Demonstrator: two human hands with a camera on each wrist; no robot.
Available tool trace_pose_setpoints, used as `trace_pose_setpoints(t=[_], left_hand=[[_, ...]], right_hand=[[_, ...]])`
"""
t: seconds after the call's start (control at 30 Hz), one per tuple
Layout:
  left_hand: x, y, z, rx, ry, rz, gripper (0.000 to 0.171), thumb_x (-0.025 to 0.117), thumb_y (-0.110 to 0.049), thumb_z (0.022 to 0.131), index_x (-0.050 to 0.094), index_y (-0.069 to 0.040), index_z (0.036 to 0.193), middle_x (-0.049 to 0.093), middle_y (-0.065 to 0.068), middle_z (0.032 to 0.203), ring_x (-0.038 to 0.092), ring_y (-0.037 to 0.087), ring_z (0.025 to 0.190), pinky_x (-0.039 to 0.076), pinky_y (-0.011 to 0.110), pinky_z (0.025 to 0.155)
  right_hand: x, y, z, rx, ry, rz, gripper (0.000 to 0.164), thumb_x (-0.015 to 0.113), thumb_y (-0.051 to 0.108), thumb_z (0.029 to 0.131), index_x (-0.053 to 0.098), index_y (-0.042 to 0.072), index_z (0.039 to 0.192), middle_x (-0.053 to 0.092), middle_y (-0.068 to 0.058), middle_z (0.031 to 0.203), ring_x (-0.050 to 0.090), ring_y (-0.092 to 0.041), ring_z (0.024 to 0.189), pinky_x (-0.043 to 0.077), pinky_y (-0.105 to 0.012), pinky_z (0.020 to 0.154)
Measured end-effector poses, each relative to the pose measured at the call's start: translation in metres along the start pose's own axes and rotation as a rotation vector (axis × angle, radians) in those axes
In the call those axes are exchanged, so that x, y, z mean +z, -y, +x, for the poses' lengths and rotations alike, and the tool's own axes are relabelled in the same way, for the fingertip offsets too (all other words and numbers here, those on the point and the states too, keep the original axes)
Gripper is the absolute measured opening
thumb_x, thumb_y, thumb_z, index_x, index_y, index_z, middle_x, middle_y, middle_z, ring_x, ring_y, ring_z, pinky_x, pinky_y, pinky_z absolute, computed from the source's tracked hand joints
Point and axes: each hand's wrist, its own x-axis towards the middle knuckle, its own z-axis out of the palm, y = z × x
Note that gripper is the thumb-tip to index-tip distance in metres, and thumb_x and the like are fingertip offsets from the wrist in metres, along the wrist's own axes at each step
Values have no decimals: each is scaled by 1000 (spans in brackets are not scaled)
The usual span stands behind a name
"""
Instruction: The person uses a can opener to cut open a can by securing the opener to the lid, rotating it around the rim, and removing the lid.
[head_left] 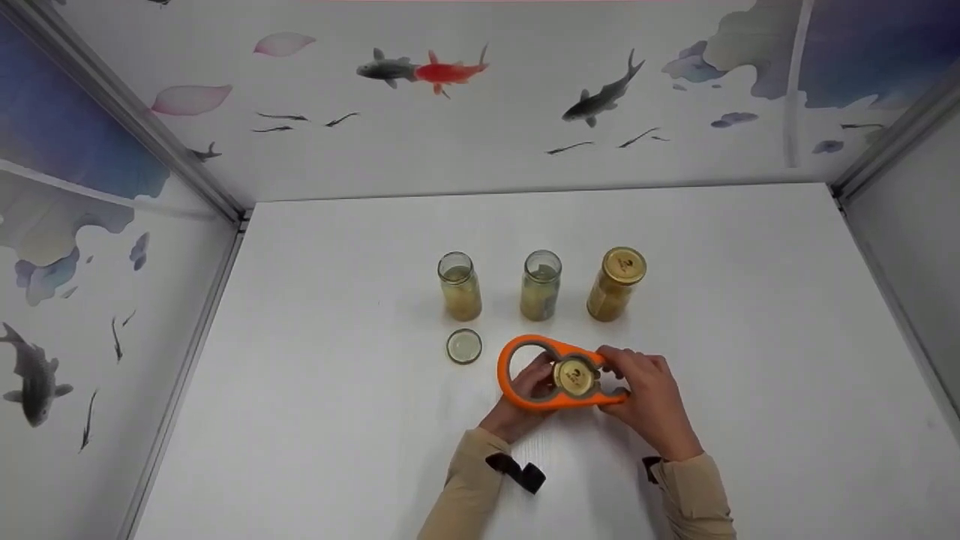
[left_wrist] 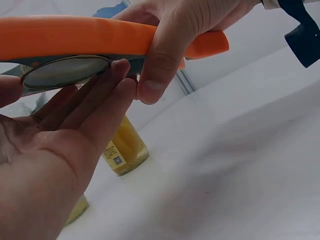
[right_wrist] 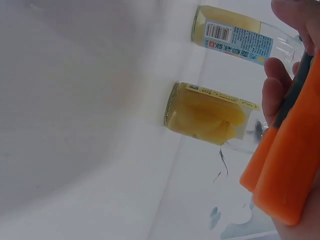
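An orange jar opener (head_left: 525,401) with a grey inner lining is held level over the table by its handle ends in my right hand (head_left: 651,390). A gold jar lid (head_left: 574,376) sits in its smaller ring; the pale underside of the lid (left_wrist: 67,72) shows in the left wrist view. My left hand (head_left: 525,405) reaches up from below, thumb and fingertips at opposite edges of the lid. Beyond the opener stand two uncapped glass jars, the left jar (head_left: 461,292) and the middle jar (head_left: 540,289), both with yellowish contents.
To the right of these stands a jar capped with a gold lid (head_left: 624,265). A loose lid (head_left: 464,346) lies on the white table (head_left: 315,420) in front of the left jar. Panels printed with fish (head_left: 600,97) wall the table at the back and left.
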Motion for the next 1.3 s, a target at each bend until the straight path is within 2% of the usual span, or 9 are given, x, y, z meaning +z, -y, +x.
trace_pose_setpoints(t=[0.17,0.27,0.53,0.87,0.97,1.1,1.2,1.23,1.3], left_hand=[[2,-1,-1,-22,9,-78,41,37,-21,101,39,-7,140,55,8,133,50,21,123,39,33,102],[3,-2,-2,-18,24,-74,39,36,-20,102,39,-8,139,53,8,135,48,22,125,35,36,106],[-3,-1,-1,-13,-73,179,43,46,-25,100,43,-8,138,54,7,134,52,16,116,34,34,104],[-8,2,-2,-10,-111,261,45,45,-24,95,43,-9,138,57,14,131,55,24,117,37,38,102],[-10,3,-2,-13,-121,201,43,49,-21,91,47,-10,133,61,11,125,58,22,112,41,33,96],[-14,3,-1,10,-101,87,40,57,-21,84,51,-13,123,64,10,116,63,26,104,45,36,94],[-16,1,1,48,-39,122,48,63,-26,81,50,-12,125,60,20,121,60,35,108,42,42,99],[-17,1,2,66,-22,212,49,63,-31,84,50,-13,127,59,19,124,58,32,111,41,41,100],[-20,0,1,91,-10,293,51,65,-29,84,49,-10,129,56,22,127,54,34,117,40,41,102]], right_hand=[[1,0,1,26,31,31,72,91,4,58,58,13,121,64,-2,100,58,-18,88,35,-39,87],[2,-1,1,45,39,39,73,92,4,57,57,12,121,61,-2,106,61,-20,93,31,-42,91],[1,-2,3,23,25,-6,71,92,8,56,57,8,117,59,-3,104,62,-21,90,28,-47,96],[-7,4,6,17,50,-17,66,90,5,55,59,11,114,59,-2,104,62,-19,90,28,-47,97],[-10,6,7,10,51,-26,67,90,4,55,59,11,114,58,-2,104,61,-20,90,28,-48,97],[-14,7,7,20,48,-34,69,91,4,54,59,11,114,59,-3,105,62,-20,90,28,-48,97],[-18,6,6,26,29,-30,70,92,2,53,59,10,114,59,-3,104,62,-21,90,28,-47,97],[-19,6,6,27,20,-30,70,92,2,53,59,10,114,59,-3,104,62,-21,90,28,-47,96],[-21,4,5,24,3,-30,69,91,1,54,59,10,114,59,-3,104,63,-22,90,28,-47,96]])
